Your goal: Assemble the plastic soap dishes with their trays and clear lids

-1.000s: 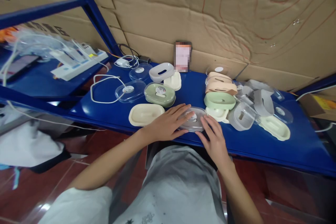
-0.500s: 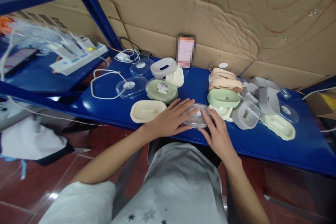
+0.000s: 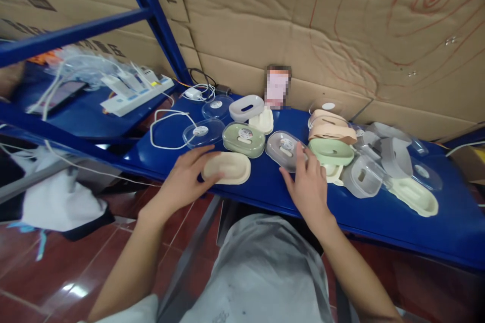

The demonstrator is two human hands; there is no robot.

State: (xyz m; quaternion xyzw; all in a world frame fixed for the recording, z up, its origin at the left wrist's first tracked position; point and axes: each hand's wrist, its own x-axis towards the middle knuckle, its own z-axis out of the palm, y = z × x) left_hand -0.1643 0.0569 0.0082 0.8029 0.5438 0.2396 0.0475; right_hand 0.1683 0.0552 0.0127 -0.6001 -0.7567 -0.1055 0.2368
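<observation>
My left hand (image 3: 185, 174) curls round the left end of a cream oval tray (image 3: 231, 167), thumb over its near side and fingers at its far rim. The tray lies on the blue table. My right hand (image 3: 307, 179) rests at the right end of a grey oval box (image 3: 282, 144) with a clear lid and round label. Its fingers are apart and the fingertips touch or nearly touch the lid. A green oval box (image 3: 243, 139), also clear-lidded, stands just left of the grey one. Behind it are a pale grey slotted piece (image 3: 247, 108) and another cream tray (image 3: 263, 121).
At right are stacked peach pieces (image 3: 332, 132), a light green piece (image 3: 331, 151), grey boxes (image 3: 364, 176) and a cream tray (image 3: 415, 197). Clear lids (image 3: 202, 132) and a white cable (image 3: 151, 128) lie left. A phone (image 3: 278, 87) leans on the cardboard (image 3: 227, 25).
The grey box has moved away from me and to the left, beside the green box. My left hand has left it and moved left to the cream tray. My right hand remains beside the box.
</observation>
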